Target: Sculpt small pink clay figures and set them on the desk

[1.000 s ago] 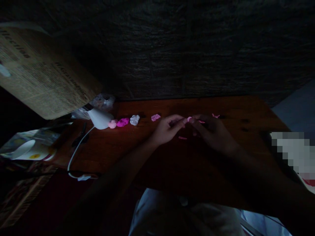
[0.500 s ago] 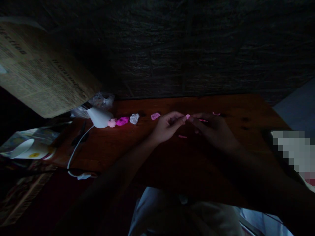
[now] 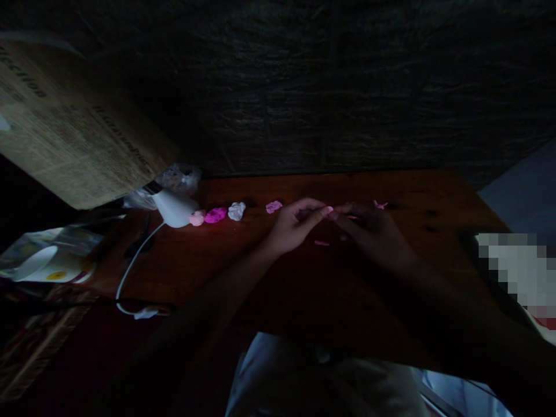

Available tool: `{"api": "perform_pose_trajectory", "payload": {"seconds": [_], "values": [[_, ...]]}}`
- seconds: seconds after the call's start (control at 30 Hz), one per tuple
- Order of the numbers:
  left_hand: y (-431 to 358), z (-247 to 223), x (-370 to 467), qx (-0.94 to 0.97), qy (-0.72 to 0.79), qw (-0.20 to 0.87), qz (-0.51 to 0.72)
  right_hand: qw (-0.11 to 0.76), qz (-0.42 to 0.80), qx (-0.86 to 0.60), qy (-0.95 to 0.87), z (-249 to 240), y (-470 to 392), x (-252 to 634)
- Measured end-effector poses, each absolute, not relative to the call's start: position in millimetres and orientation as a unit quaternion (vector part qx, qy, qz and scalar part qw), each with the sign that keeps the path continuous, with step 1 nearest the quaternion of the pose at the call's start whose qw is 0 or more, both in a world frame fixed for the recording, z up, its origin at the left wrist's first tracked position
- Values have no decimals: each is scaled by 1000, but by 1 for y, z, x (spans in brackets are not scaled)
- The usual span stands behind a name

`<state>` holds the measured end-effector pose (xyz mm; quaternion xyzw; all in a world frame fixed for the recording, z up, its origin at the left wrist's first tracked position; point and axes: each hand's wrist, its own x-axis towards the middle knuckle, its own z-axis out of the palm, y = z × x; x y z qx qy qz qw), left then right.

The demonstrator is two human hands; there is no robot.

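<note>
A small pink piece of modelling clay [image 3: 330, 209] is pinched between the fingertips of both hands above the wooden table. My left hand [image 3: 295, 225] is closed, thumb and forefinger on its left side. From the right, my right hand [image 3: 376, 231] grips it too, its fingers partly lost in shadow. Thin pink strips lie close by: one strip [image 3: 322, 243] in front of the hands, another strip [image 3: 380, 204] behind my right hand. A crumpled pink lump [image 3: 273, 207] sits just left of my left hand. Farther left are a white lump [image 3: 237, 211], a magenta lump [image 3: 216, 215] and a pale pink lump [image 3: 197, 218].
A white lamp [image 3: 174, 208] with a cable [image 3: 127, 275] stands at the left, beside crumpled clear plastic [image 3: 182, 176]. Newsprint-patterned paper [image 3: 82, 127] hangs over that side. A paper cup [image 3: 54, 265] lies tilted at far left. The dark wall [image 3: 278, 87] borders the table [image 3: 243, 255].
My right hand has shifted slightly, and the clay between the fingertips is turned a little. More of the strip behind my right hand shows. The lumps lie as before.
</note>
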<state>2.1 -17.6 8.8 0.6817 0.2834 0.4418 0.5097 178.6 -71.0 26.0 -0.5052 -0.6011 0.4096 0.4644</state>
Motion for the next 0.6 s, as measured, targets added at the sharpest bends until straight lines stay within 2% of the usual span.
{"api": "perform_pose_trajectory", "payload": {"seconds": [0.6], "values": [[-19,9,2,700,294,490,427,474,408,-496,-602,25,-72,178]]}}
